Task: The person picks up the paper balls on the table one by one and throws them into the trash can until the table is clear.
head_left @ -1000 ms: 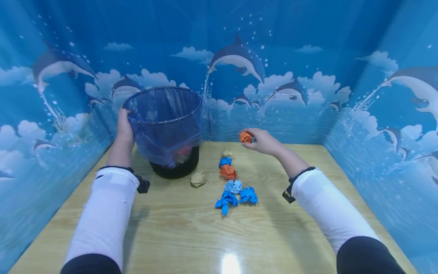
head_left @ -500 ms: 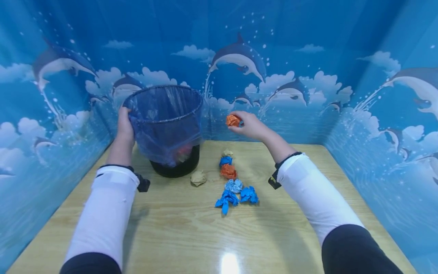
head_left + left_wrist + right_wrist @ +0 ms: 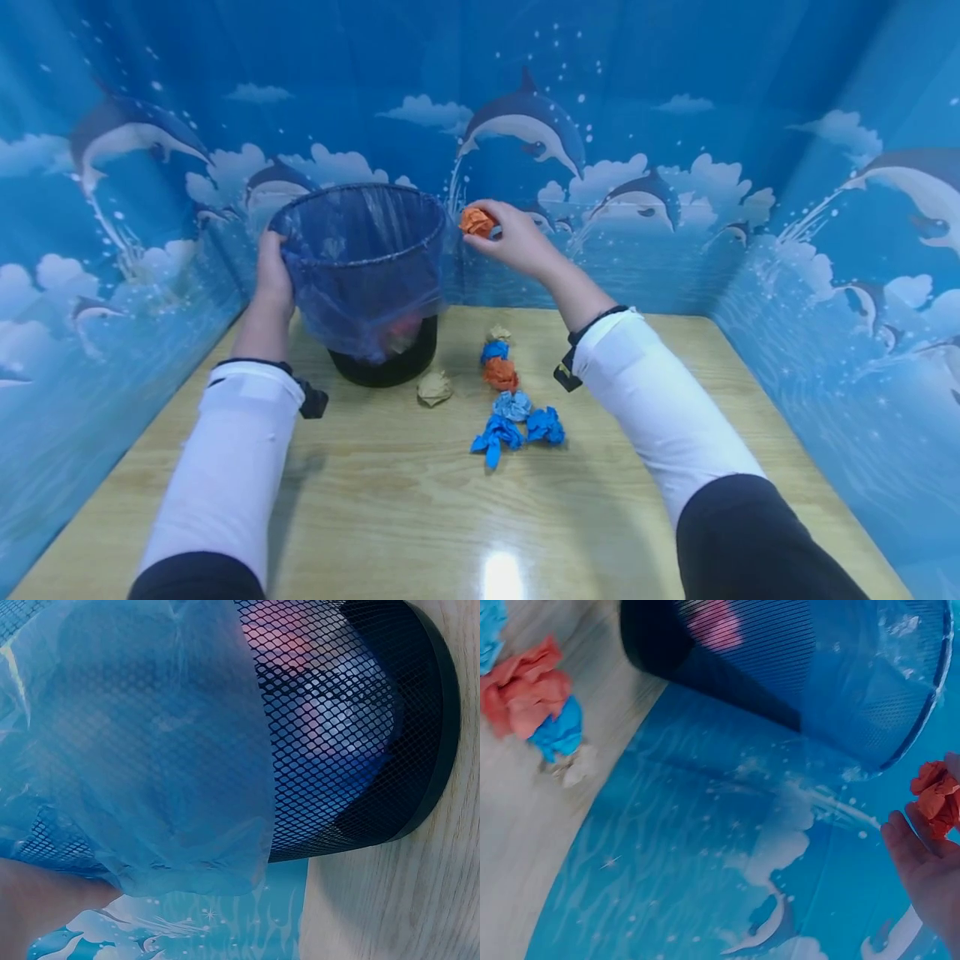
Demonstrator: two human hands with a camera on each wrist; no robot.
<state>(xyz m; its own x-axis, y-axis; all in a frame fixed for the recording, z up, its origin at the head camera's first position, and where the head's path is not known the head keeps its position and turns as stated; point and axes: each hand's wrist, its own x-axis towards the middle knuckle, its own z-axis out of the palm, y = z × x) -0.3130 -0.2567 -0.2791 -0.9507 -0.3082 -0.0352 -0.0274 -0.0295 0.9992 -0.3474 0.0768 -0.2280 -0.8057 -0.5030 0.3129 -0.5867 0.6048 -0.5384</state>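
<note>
The right hand pinches a crumpled orange ball between thumb and fingers, raised above the bench. The left hand holds the bin at the left of its rim; most of its fingers are hidden behind the rim. The held ball is near the right of the rim, apart from it, so the bin comes between the hands. A thin blue bag lines the bin and folds over the rim by the left hand, hanging down the outside. Through the mesh below the fold, pink, white and blue contents show, blurred.

Between the hands and lower than both, a tan ball lies just beside the bin's base. Below the right hand a row of paper runs toward the person: a small tan scrap, a blue ball, a darker orange one and a light blue one. Two more blue pieces lie at its near end. Beyond both hands hangs a dolphin-print curtain.
</note>
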